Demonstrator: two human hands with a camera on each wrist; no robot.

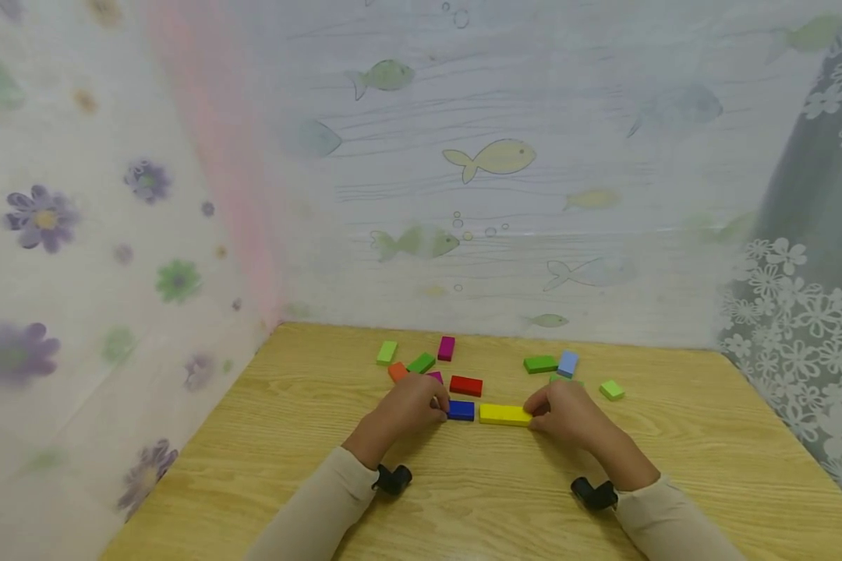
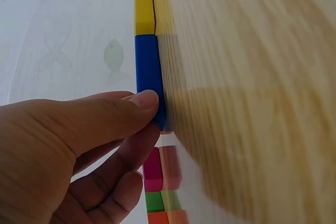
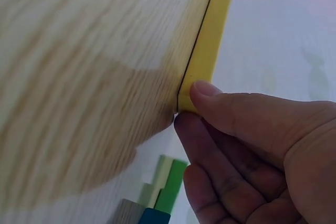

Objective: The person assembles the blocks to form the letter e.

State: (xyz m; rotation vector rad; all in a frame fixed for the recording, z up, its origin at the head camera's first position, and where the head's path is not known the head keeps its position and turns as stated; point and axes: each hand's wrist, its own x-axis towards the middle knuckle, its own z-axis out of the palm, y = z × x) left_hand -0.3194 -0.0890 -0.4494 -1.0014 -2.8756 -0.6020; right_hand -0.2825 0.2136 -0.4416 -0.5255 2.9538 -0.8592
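My left hand [image 1: 412, 405] pinches the left end of a blue block [image 1: 461, 411] between thumb and fingers, low on the wooden table. In the left wrist view, the thumb lies on the side of the blue block [image 2: 148, 66]. To the right, my right hand [image 1: 568, 413] pinches the right end of a longer yellow block [image 1: 503, 414]. The two blocks lie in one line, and a narrow gap shows between their facing ends in the head view. The fingers hide the outer end of each block.
Behind the held blocks lies a red block [image 1: 466, 386]. Orange [image 1: 397, 372], green [image 1: 421, 363], lime [image 1: 387, 353] and magenta [image 1: 446, 348] blocks lie at back left. Another green block [image 1: 540, 365], a light blue one [image 1: 567, 363] and a lime one [image 1: 612, 390] lie at back right.
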